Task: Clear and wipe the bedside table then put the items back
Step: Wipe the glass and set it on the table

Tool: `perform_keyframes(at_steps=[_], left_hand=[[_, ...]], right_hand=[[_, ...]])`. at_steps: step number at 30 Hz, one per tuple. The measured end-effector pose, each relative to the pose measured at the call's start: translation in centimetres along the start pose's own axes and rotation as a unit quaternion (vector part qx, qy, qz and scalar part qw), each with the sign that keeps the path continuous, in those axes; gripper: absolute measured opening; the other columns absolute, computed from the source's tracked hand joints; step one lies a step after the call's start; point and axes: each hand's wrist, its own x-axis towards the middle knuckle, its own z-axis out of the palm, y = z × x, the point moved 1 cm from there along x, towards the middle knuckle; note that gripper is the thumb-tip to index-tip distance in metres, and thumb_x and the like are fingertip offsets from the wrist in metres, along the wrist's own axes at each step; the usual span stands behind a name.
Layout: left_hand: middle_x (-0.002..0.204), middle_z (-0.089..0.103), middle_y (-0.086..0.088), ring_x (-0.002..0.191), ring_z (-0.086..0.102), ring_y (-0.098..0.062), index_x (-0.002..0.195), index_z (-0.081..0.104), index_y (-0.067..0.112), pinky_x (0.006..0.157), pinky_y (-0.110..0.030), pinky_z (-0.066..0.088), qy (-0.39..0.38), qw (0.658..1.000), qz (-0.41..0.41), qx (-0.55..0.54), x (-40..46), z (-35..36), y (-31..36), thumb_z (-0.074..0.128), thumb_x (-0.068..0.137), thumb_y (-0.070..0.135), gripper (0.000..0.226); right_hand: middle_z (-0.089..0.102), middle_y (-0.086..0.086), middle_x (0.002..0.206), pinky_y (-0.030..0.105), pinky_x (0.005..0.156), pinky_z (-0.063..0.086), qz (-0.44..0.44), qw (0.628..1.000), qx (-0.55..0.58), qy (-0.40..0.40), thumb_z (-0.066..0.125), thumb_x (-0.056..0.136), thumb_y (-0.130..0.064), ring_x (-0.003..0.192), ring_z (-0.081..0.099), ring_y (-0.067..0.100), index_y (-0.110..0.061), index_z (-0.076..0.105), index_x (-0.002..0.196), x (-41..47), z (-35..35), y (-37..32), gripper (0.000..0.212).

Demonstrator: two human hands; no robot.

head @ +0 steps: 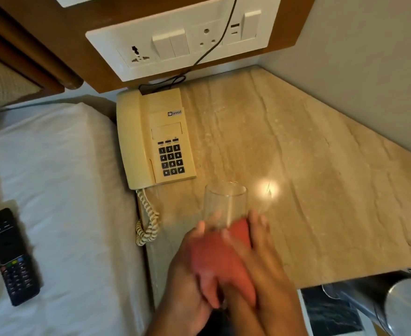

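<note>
A clear drinking glass (225, 202) is held above the front edge of the beige marble bedside table (308, 166). A red cloth (220, 260) is wrapped around the glass's lower part. My left hand (187, 270) grips the glass from the left. My right hand (265, 263) presses the red cloth against the glass from the right. Both hands are blurred. A cream corded telephone (151, 139) sits at the table's left side, its coiled cord (148, 221) hanging over the edge. A black remote control (11, 255) lies on the white bed (61, 190) at the left.
A white switch and socket panel (175, 40) is on the wooden wall behind the table, with a black cable (214, 47) running down to the phone. A shiny metal object (403, 304) and a dark booklet (330, 311) lie below the table's front right edge.
</note>
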Motion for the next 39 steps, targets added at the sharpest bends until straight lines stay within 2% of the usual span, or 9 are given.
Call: perform_keyframes(at_steps=[1,4,7,11,18,23,33,36,39], left_hand=[[0.131,0.064,-0.026,0.122,0.062,-0.037,0.143,0.051,0.001,0.097,-0.043,0.056,-0.01,0.998,0.029,0.047,0.2,-0.3,0.1,0.052,0.095,0.043,0.063],[0.114,0.072,-0.021,0.096,0.072,-0.026,0.12,0.072,0.006,0.073,-0.036,0.061,0.003,0.998,0.062,0.026,1.0,-1.3,0.0,0.052,0.095,0.046,0.051],[0.119,0.069,-0.022,0.105,0.069,-0.032,0.128,0.065,0.005,0.082,-0.042,0.059,-0.021,0.985,0.122,0.116,1.8,-0.2,1.7,0.081,0.072,0.055,0.077],[0.114,0.074,-0.003,0.11,0.069,-0.022,0.112,0.073,0.024,0.085,-0.033,0.059,-0.015,0.948,0.228,0.222,4.7,1.0,5.2,0.091,0.059,0.02,0.056],[0.128,0.058,0.008,0.117,0.056,0.007,0.121,0.049,0.027,0.096,-0.027,0.053,0.028,0.837,0.359,0.412,13.1,5.2,10.8,0.08,0.068,-0.012,0.073],[0.132,0.057,0.001,0.123,0.053,-0.001,0.125,0.046,0.022,0.108,-0.038,0.048,0.06,0.825,0.357,0.434,17.9,5.8,12.4,0.084,0.066,-0.005,0.076],[0.135,0.056,0.0,0.119,0.055,0.004,0.121,0.044,0.034,0.101,-0.058,0.05,0.073,0.808,0.352,0.467,18.9,5.2,12.2,0.084,0.063,0.007,0.075],[0.148,0.045,-0.001,0.135,0.045,-0.011,0.143,0.035,0.026,0.111,-0.05,0.045,0.103,0.793,0.328,0.502,17.0,5.5,12.4,0.089,0.061,0.016,0.098],[0.16,0.03,0.007,0.142,0.031,-0.006,0.155,0.024,0.029,0.114,-0.029,0.035,0.154,0.756,0.321,0.549,12.3,5.0,12.4,0.087,0.073,0.023,0.104]], right_hand=[[0.017,-0.026,0.161,-0.001,0.108,0.016,-0.049,0.999,-0.01,0.0,0.056,0.091,-0.046,0.148,0.009,-0.006,-0.056,0.046,0.137,1.2,-0.4,0.5,0.048],[0.04,-0.021,0.152,0.008,0.11,0.032,-0.044,0.995,-0.018,0.09,0.053,0.09,-0.036,0.14,0.027,-0.014,-0.039,0.057,0.134,6.3,-3.1,1.0,0.044],[0.036,0.001,0.158,0.037,0.123,0.019,-0.103,0.965,-0.204,0.132,0.057,0.087,-0.013,0.151,0.021,0.016,-0.019,0.049,0.142,8.0,-5.5,3.2,0.056],[0.036,0.016,0.156,0.064,0.116,0.016,-0.168,0.886,-0.428,0.05,0.047,0.089,-0.031,0.149,0.02,0.036,-0.013,0.043,0.144,8.7,-5.5,9.7,0.057],[0.028,0.009,0.162,0.063,0.119,0.011,-0.134,0.847,-0.511,-0.065,0.049,0.093,-0.05,0.152,0.014,0.034,-0.022,0.041,0.149,11.6,-2.3,12.0,0.064],[0.028,0.009,0.162,0.062,0.119,0.012,-0.139,0.841,-0.518,-0.071,0.044,0.095,-0.052,0.152,0.015,0.034,-0.021,0.041,0.149,11.8,-2.3,12.2,0.062],[0.026,0.008,0.163,0.063,0.119,0.012,-0.132,0.839,-0.521,-0.079,0.045,0.093,-0.052,0.152,0.014,0.033,-0.023,0.039,0.151,11.8,-2.3,12.7,0.065],[0.027,0.007,0.163,0.062,0.119,0.012,-0.139,0.842,-0.517,-0.063,0.048,0.091,-0.051,0.152,0.014,0.032,-0.024,0.04,0.15,11.8,-2.4,12.8,0.065],[0.029,0.005,0.162,0.06,0.12,0.011,-0.139,0.845,-0.515,-0.034,0.045,0.09,-0.05,0.152,0.016,0.031,-0.024,0.042,0.15,11.6,-2.0,12.6,0.065]])
